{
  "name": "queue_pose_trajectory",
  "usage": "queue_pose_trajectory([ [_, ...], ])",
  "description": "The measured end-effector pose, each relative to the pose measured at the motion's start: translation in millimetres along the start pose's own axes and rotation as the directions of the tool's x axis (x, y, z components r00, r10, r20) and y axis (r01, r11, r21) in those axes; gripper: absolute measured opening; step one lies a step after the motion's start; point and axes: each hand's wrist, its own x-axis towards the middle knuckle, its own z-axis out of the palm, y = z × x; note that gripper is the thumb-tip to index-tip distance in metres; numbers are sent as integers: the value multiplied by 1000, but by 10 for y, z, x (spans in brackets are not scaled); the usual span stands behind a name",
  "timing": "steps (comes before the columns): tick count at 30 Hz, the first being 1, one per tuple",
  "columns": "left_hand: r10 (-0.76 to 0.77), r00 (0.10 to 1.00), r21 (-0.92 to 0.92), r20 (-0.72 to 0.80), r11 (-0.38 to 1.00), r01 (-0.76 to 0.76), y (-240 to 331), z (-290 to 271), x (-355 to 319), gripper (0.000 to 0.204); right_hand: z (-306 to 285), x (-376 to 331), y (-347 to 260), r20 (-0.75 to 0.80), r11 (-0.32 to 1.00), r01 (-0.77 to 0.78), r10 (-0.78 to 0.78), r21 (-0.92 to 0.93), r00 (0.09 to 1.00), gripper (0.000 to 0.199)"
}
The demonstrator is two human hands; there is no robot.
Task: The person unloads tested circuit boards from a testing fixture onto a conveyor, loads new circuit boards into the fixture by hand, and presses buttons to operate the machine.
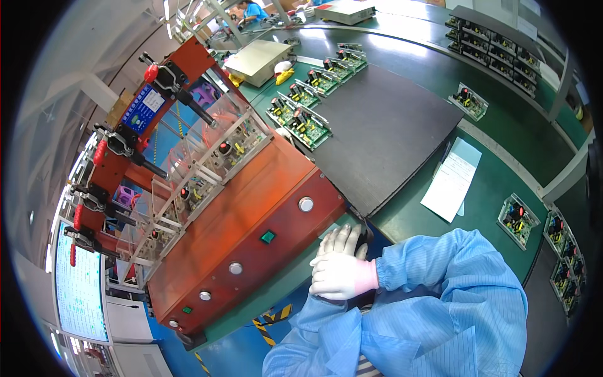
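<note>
My left hand (340, 240), in a white glove, lies with its fingers stretched out on the bench edge, beside the front of an orange-red test fixture (251, 201). Across its back lies my right hand (342, 277), white-gloved with a pink cuff, its fingers curled over the left hand. No part or tool shows in either hand; my left palm is hidden. Clear plastic frames (169, 217) on the fixture hold several circuit boards (225, 148) beneath toggle clamps (129, 151) with red handles. Silver round buttons (306, 204) and green switches (268, 237) line its front.
Several green circuit boards (308, 127) stand along a black mat (389, 125). Paper sheets (451, 182) and a single board (519, 221) lie at right. Racked boards (490, 47) stand at far right, a beige metal box (258, 61) behind. Another person (253, 11) sits far back.
</note>
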Motion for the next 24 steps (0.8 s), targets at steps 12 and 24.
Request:
queue_pose_trajectory([
  [12,264,964,684,-22,707,-178,227,-342,-203,93,16,5,-26,7,1000,7,-7,-12,1000,27],
  [24,30,919,576,393,-787,-220,-383,-308,-45,76,15,-21,-3,-9,1000,-8,8,-13,1000,25],
])
